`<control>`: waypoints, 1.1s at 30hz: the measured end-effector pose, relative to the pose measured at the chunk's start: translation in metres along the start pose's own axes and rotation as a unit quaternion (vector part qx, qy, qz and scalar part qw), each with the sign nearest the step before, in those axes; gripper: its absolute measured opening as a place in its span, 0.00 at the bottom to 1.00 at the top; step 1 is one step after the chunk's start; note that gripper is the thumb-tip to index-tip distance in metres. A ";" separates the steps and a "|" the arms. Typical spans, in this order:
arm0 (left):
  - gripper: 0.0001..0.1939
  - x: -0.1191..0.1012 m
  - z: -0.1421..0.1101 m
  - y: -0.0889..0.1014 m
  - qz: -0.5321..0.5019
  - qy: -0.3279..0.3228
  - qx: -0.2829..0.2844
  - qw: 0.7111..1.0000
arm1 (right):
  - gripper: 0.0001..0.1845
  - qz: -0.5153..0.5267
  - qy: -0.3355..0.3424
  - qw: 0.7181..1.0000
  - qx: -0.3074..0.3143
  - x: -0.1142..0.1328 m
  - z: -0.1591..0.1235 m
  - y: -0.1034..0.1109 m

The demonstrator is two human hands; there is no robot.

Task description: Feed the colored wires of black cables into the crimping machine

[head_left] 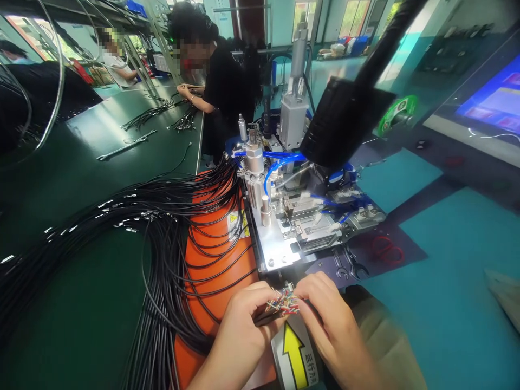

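Note:
My left hand (247,319) is closed round a bunch of black cables (266,316) whose stripped ends point to the right. Thin coloured wires (286,303), red, green and white among them, fan out from those ends between my two hands. My right hand (325,309) has its thumb and fingers pinched at the wire tips; exactly which wires it grips is hidden. Just beyond my hands stands a metal machine (280,238) with cylinders and blue air tubes. Beneath them an orange surface (219,271) carries a label with a yellow arrow (296,352).
A thick mass of black cables (162,260) lies along the green table (81,303) at left. Wrenches (345,265) and red-handled scissors (388,252) lie right of the machine. A black cylindrical device (341,119) hangs overhead. A co-worker (227,70) handles cables across the table.

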State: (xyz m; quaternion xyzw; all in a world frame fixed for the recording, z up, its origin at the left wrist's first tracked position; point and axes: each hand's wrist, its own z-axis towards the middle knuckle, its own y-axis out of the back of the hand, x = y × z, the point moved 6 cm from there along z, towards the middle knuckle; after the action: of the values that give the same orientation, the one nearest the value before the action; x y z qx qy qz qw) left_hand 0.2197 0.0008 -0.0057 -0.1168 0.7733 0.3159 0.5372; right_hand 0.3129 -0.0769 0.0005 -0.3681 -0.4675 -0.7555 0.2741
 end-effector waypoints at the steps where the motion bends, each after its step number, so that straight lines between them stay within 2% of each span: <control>1: 0.04 0.000 0.000 0.000 0.000 0.001 -0.001 1.000 | 0.10 -0.002 -0.005 1.000 -0.001 0.000 0.000 0.000; 7: 0.04 0.003 0.000 0.000 0.002 0.016 -0.006 1.000 | 0.11 0.026 -0.025 0.999 -0.004 -0.003 0.002 0.000; 14: 0.06 0.000 -0.001 -0.001 0.009 0.016 -0.023 1.000 | 0.10 0.098 -0.037 0.992 -0.064 -0.011 -0.006 -0.008; 20: 0.06 -0.001 0.000 0.003 0.019 0.000 -0.046 0.999 | 0.11 0.078 -0.045 0.992 -0.093 -0.022 -0.010 -0.015; 23: 0.03 0.003 0.002 0.006 0.063 -0.004 -0.038 0.997 | 0.11 0.057 -0.047 0.993 -0.092 -0.038 -0.008 -0.015; 26: 0.07 0.012 0.004 0.007 0.107 0.020 -0.016 0.994 | 0.11 0.059 -0.051 0.995 -0.067 -0.055 -0.007 -0.020; 28: 0.06 0.017 0.004 0.007 0.129 0.032 -0.007 0.991 | 0.11 0.055 -0.049 0.996 -0.053 -0.063 -0.008 -0.025; 33: 0.04 0.022 0.004 0.004 0.167 0.033 0.011 0.985 | 0.11 0.021 -0.012 0.998 -0.063 -0.066 -0.011 -0.031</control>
State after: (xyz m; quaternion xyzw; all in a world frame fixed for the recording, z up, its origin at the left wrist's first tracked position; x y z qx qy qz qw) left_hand 0.2113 0.0100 -0.0251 0.0096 0.8027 0.3886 0.4523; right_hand 0.3248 -0.0691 -0.0720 -0.4035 -0.4146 -0.7728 0.2608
